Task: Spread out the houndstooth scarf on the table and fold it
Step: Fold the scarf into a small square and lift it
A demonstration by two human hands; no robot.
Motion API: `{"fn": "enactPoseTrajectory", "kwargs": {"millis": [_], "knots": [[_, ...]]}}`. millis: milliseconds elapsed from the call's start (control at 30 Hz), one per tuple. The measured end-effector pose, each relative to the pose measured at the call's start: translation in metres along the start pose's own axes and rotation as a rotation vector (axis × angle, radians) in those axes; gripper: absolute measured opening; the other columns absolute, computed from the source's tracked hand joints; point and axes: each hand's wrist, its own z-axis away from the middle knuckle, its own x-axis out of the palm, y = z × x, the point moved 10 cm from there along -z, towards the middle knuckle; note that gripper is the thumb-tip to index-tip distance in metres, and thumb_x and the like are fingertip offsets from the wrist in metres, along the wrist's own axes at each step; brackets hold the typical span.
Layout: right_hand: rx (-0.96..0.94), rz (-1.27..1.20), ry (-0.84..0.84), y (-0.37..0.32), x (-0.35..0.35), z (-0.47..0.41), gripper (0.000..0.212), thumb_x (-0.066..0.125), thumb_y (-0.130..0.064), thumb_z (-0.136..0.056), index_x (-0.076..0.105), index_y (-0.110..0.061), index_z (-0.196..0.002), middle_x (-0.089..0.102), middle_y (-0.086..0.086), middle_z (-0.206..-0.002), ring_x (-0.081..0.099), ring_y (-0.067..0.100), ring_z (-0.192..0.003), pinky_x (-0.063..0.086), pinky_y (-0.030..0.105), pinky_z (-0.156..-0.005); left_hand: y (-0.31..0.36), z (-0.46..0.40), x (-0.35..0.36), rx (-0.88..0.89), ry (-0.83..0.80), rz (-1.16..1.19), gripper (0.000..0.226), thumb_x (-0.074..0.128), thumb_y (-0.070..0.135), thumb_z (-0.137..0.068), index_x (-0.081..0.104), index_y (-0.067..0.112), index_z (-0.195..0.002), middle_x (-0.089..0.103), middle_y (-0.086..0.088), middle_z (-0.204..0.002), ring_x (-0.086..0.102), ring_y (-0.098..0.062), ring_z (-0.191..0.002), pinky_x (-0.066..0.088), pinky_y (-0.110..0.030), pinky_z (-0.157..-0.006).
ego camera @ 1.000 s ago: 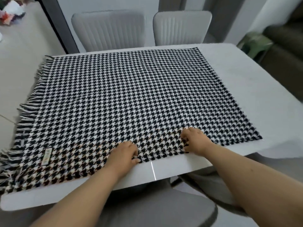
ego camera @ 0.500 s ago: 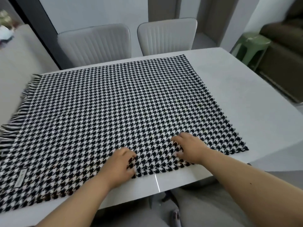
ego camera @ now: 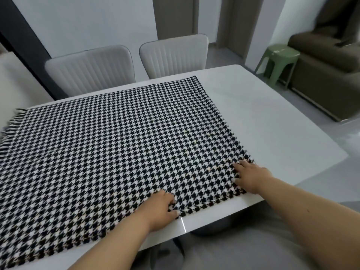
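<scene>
The black-and-white houndstooth scarf (ego camera: 120, 145) lies flat across the white table (ego camera: 272, 117), its fringe hanging at the far left end. My left hand (ego camera: 158, 209) rests palm down on the scarf's near edge, around its middle, fingers slightly bent. Near the scarf's near right corner my right hand (ego camera: 251, 176) lies flat on the cloth, fingers spread and pointing left. Neither hand lifts any cloth.
Two pale upholstered chairs (ego camera: 91, 69) (ego camera: 175, 53) stand at the table's far side. A green stool (ego camera: 280, 59) and a brown sofa (ego camera: 327, 61) are off to the right. Bare tabletop runs along the scarf's right side.
My right hand has slid to the right along the near edge, to the scarf's right corner. The left hand has stayed near the middle. My view has turned right and tilted up.
</scene>
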Motion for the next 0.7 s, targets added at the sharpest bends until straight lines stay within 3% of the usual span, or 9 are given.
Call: {"fn": "enactPoseTrajectory", "kwargs": {"millis": [100,233,433,567,633,700], "knots": [[0.020,-0.019,0.006,0.004,-0.002,0.006,0.066,0.032,-0.058,-0.096,0.011,-0.032,-0.153,0.013,-0.002,-0.161,0.022,0.024,-0.145,0.031,0.045,-0.112,0.012,-0.005,-0.002,-0.008,0.037,-0.107,0.058,0.046,0.050,-0.090,0.035,0.030,-0.144,0.034,0.003,-0.145,0.031,-0.022,-0.132,0.037,-0.041,-0.107],[0.028,-0.063,-0.052,0.004,0.014,0.014,0.069,0.031,-0.061,-0.094,0.004,-0.035,-0.153,0.001,0.000,-0.163,0.012,0.026,-0.148,0.025,0.050,-0.116,0.024,-0.010,0.006,-0.015,-0.012,-0.181,0.068,0.045,0.059,-0.088,0.026,0.034,-0.148,0.020,0.003,-0.157,0.019,-0.029,-0.142,0.031,-0.048,-0.113],[0.090,-0.197,-0.081,0.020,0.002,0.013,0.070,0.026,-0.064,-0.094,0.016,-0.029,-0.153,0.015,0.002,-0.161,0.023,0.028,-0.145,0.028,0.048,-0.115,0.054,-0.015,0.005,0.034,-0.018,-0.080,0.061,0.046,0.051,-0.092,0.035,0.027,-0.146,0.030,0.001,-0.151,0.024,-0.024,-0.139,0.030,-0.042,-0.113],[0.032,-0.400,0.117,0.022,-0.034,0.023,0.066,0.032,-0.058,-0.096,0.029,-0.019,-0.149,0.034,0.007,-0.154,0.039,0.028,-0.137,0.037,0.042,-0.108,0.099,-0.024,-0.020,0.055,0.092,0.100,0.049,0.049,0.043,-0.095,0.047,0.020,-0.138,0.047,-0.001,-0.138,0.044,-0.019,-0.126,0.040,-0.038,-0.106],[0.011,-0.560,0.200,0.034,-0.055,0.030,0.058,0.038,-0.054,-0.097,0.043,-0.017,-0.141,0.047,0.008,-0.144,0.049,0.027,-0.127,0.042,0.037,-0.101,0.127,-0.031,-0.036,0.044,0.134,0.241,0.035,0.050,0.042,-0.096,0.056,0.021,-0.124,0.060,0.002,-0.118,0.059,-0.016,-0.105,0.051,-0.037,-0.093],[-0.015,-0.707,0.283,0.051,-0.076,0.038,0.049,0.042,-0.052,-0.096,0.055,-0.017,-0.127,0.059,0.006,-0.128,0.057,0.024,-0.111,0.045,0.032,-0.087,0.158,-0.040,-0.050,0.034,0.176,0.357,0.022,0.050,0.039,-0.096,0.060,0.021,-0.106,0.064,0.005,-0.098,0.062,-0.014,-0.090,0.053,-0.033,-0.080]]}}
